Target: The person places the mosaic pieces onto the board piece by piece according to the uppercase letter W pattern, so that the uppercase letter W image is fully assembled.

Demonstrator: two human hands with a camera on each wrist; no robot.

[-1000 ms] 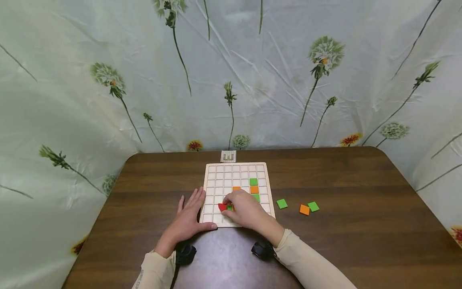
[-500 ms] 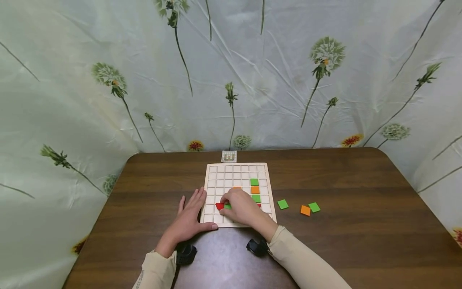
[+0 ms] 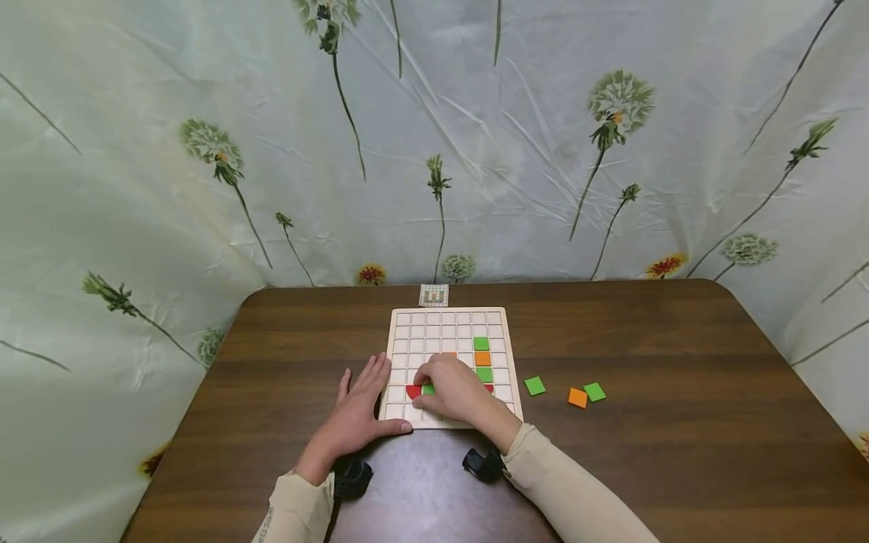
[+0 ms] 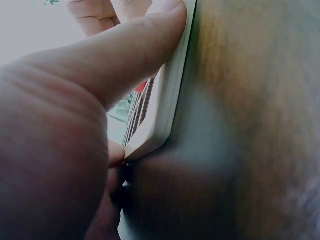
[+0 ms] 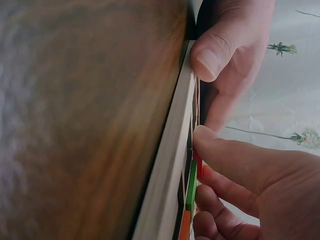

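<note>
A red piece (image 3: 413, 392) is held in the grip of the right hand (image 3: 451, 386), with thumb and fingertips clamped on it. It is placed over the second column from the left and the second row from the near edge of the white board (image 3: 441, 331); whether it is fully seated there cannot be told. From the palm, the piece is found at 9 o'clock, and a green tile (image 3: 428, 389) is set just beside it at 3 o'clock. No clear long axis is shown: its straight edge is turned to 12 o'clock, its curved side to about 7. The fit of that straight edge to the grid line is judged to matter most.

The right hand is plainly the nearer. The left hand (image 3: 356, 407) is rested along the board's 9 o'clock edge, fingers extended, holding no piece. On the bench (image 3: 679, 362), a loose green tile (image 3: 535, 386) is left at 3 o'clock from the right hand.
</note>
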